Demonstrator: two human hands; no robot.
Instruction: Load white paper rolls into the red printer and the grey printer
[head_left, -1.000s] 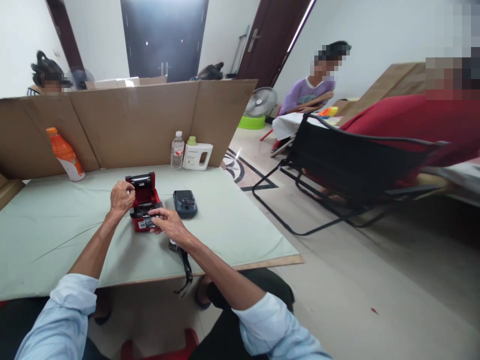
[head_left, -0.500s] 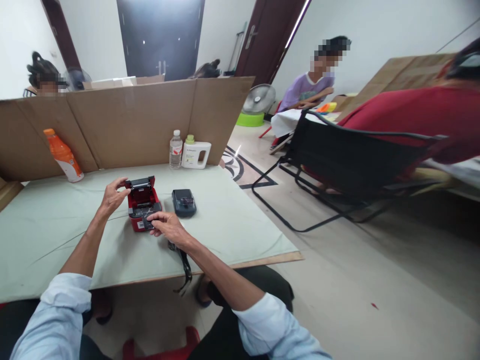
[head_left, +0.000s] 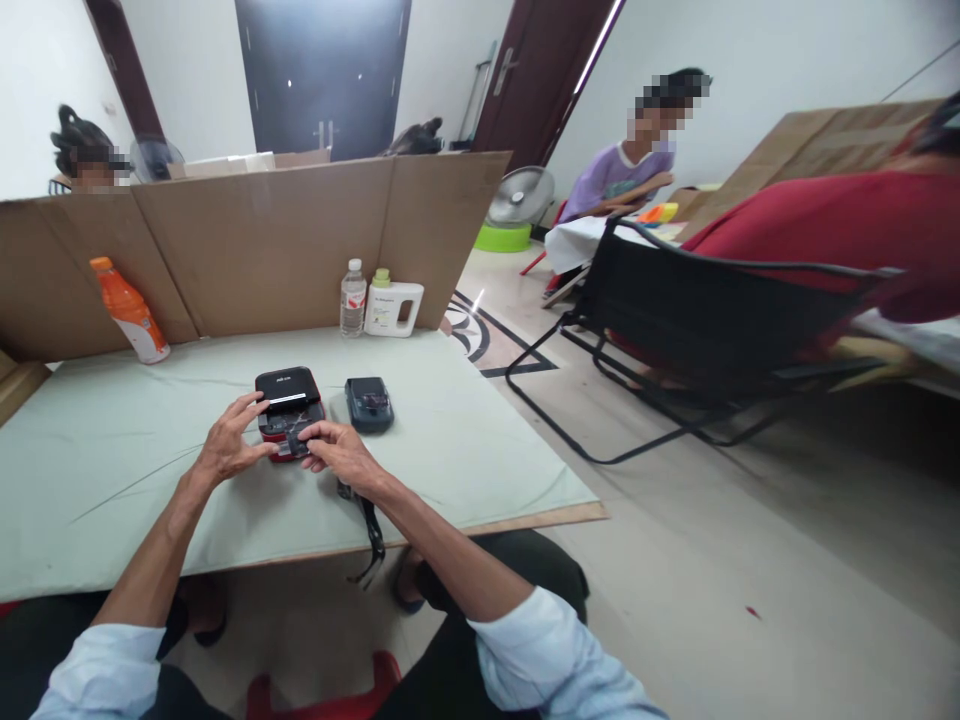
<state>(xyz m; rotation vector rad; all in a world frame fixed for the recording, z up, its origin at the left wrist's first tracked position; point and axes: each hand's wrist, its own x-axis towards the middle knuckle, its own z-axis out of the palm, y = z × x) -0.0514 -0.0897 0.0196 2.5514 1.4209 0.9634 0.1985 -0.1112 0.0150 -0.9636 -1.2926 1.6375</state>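
A table (head_left: 112,500) under a pale green cloth, with a cardboard screen (head_left: 262,245) along its far edge, carries everything. Near its middle sits a small red label printer (head_left: 289,410) with its black lid down. It looks rigid, light and smooth-sided, best gripped by its two flanks. The left hand (head_left: 225,450), fingers spread, rests against its left side. The right hand (head_left: 337,455) pinches a small dark part at its front. A dark blue device (head_left: 369,404) lies just beside it.
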